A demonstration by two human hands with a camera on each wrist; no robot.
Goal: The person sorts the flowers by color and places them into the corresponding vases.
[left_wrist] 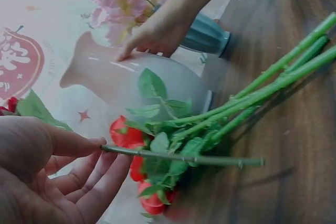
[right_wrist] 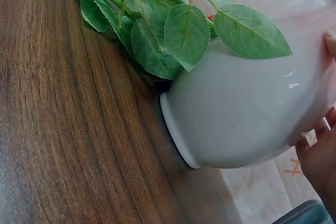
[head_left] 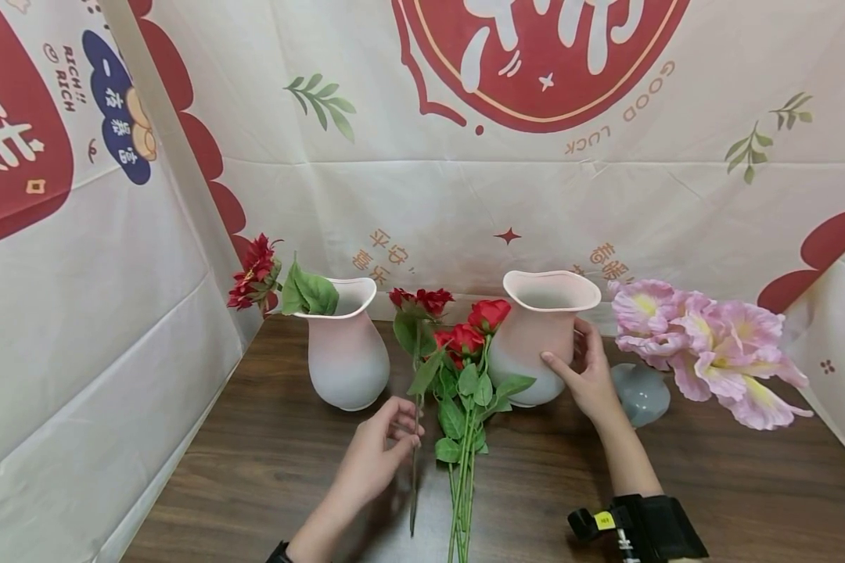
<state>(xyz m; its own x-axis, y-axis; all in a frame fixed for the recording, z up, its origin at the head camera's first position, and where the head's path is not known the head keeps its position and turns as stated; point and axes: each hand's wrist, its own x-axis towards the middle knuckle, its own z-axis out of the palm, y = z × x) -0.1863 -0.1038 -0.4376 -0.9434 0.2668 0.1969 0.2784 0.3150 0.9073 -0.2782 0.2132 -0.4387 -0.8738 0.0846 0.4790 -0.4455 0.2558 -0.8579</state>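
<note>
My left hand (head_left: 376, 450) pinches the thin stem (left_wrist: 184, 158) of a dark red flower (head_left: 433, 302) between thumb and fingers. The flower stands roughly upright in the head view, leaves below its bloom. My right hand (head_left: 593, 375) holds the side of the right pink-and-white vase (head_left: 528, 344), thumb in front; most of its fingers are hidden behind the vase. This vase stands upright on the table. Between the hands lie several red roses (head_left: 489, 314) with long green stems, their leaves overlapping the vase's lower side (right_wrist: 241, 114).
On the left stands a matching vase (head_left: 348, 360), holding a dark red flower (head_left: 255, 274) that leans left over its rim. A grey-blue vase (head_left: 642, 395) with pink flowers (head_left: 711, 344) is at the right. Printed cloth (head_left: 465, 195) walls the wooden table (head_left: 253, 469).
</note>
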